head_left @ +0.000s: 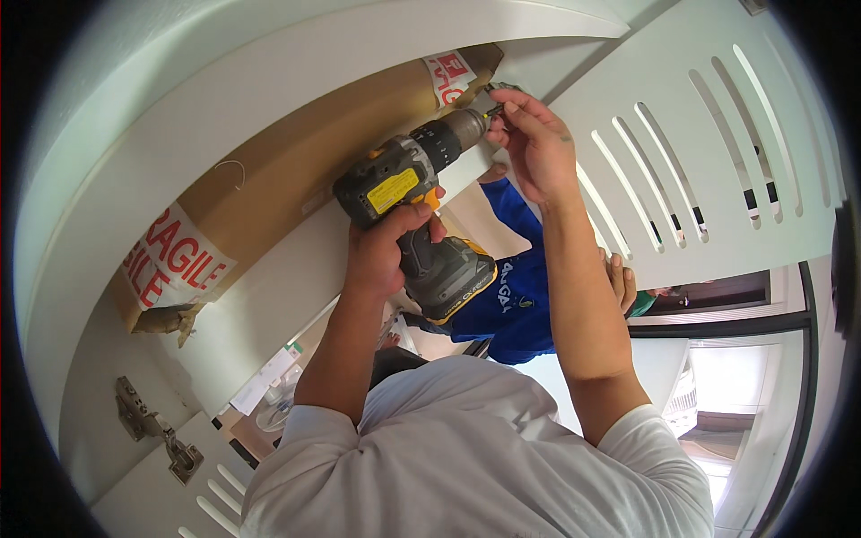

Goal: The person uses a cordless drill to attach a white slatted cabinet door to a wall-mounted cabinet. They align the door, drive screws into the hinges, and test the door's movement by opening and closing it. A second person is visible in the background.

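A black and yellow cordless drill [435,152] is in my left hand [386,247], which wraps its handle with the index finger by the orange trigger. The chuck points up and right, toward the slotted white door's upper corner. At the front of the chuck, my right hand [532,139] has its thumb and fingers pinched together around the bit's tip. Whether a screw is between them is too small to tell. Just beyond these fingers, a metal hinge [509,90] is partly hidden. The slotted white cabinet door [664,152] hangs to the right of my right forearm.
A long brown cardboard box [296,143] with red-and-white labels lies inside the white cabinet. Below, a person in a blue shirt [516,300] stands close; a hand [619,280] holds the door's lower edge. Another hinge [157,430] joins a second slotted door at lower left.
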The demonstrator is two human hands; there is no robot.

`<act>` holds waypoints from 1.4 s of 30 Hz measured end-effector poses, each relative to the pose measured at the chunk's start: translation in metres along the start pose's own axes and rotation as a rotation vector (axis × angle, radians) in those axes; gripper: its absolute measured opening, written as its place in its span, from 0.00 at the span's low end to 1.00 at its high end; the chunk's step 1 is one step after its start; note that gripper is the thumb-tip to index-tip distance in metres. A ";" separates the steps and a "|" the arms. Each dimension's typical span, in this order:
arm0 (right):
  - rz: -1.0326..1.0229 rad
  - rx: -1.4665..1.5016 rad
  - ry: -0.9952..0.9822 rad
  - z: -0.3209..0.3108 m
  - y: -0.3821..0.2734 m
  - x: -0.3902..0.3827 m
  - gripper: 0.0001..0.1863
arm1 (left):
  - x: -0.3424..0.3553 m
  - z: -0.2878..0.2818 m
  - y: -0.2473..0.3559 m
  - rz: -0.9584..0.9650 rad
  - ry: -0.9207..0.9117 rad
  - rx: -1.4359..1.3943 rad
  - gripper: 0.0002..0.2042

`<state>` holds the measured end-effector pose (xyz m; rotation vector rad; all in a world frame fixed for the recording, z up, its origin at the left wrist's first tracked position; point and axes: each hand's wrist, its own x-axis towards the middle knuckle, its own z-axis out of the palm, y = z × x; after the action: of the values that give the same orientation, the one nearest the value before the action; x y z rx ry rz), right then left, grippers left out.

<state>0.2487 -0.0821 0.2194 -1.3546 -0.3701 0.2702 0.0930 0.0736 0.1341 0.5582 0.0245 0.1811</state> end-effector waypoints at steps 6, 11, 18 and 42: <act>-0.047 0.034 -0.002 0.001 0.001 0.002 0.14 | 0.000 0.000 0.002 -0.005 -0.016 -0.005 0.20; -0.047 0.195 0.000 0.004 0.009 0.004 0.16 | 0.001 0.000 0.001 -0.015 -0.009 -0.024 0.19; 0.075 0.438 -0.069 0.009 0.003 -0.002 0.23 | 0.005 -0.002 -0.003 0.020 0.008 0.021 0.21; -0.459 -0.316 0.359 -0.208 -0.091 -0.219 0.34 | 0.024 0.011 -0.011 0.013 0.073 0.048 0.19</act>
<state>0.1324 -0.3740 0.2510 -1.5477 -0.4198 -0.4241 0.1186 0.0634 0.1381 0.5992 0.0964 0.2138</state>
